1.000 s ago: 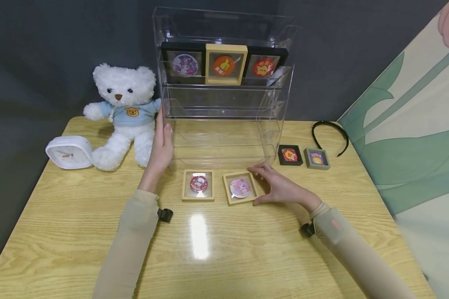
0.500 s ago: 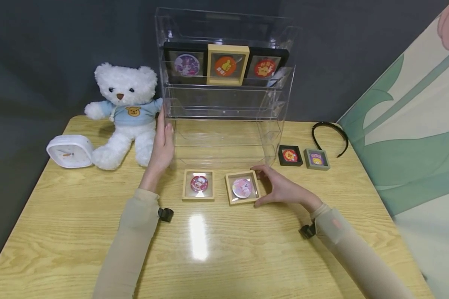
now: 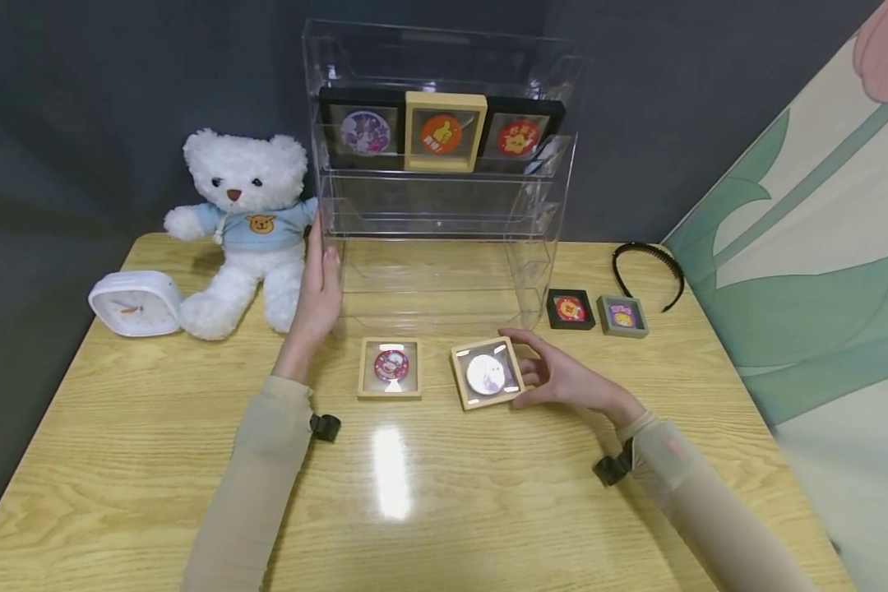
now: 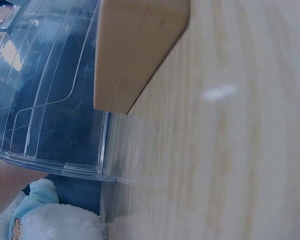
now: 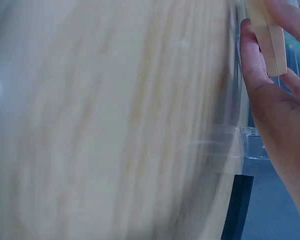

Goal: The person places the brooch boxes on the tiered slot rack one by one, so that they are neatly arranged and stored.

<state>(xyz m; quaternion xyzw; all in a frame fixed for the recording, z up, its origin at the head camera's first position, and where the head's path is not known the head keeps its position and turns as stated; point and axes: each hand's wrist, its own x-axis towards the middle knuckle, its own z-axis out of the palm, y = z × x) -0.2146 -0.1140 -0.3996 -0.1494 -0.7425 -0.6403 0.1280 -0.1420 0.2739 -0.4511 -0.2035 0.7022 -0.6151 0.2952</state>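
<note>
wooden badge frame point(image 3: 486, 373) with the pale round badge sits tilted at the near right of the clear acrylic display rack point(image 3: 444, 177), its right edge lifted off the surface point(image 3: 155, 460). the right hand point(image 3: 562, 378) pinches that edge, thumb on the near side and fingers curled over the far side, so this grip is clamped on the frame; the right wrist view shows the light wood edge point(image 5: 266, 35) caught between fingertips. the left hand point(image 3: 316, 296) lies flat with straight fingers against the rack's left wall, holding nothing, apparently steadying it.

a second wooden frame point(image 3: 390, 367) with a red badge lies flat just to the left. on the rack's top shelf stand three framed badges point(image 3: 441, 131); the lower shelves look bare. a black frame point(image 3: 569, 309) and a grey frame point(image 3: 622, 315) lie to the right.

the step in hand looks like the pick-up, just under way. the next move would call for raising the frame clear of the surface, turning it upright to face forward, and carrying it past the front lip of a lower shelf without knocking the rack.
</note>
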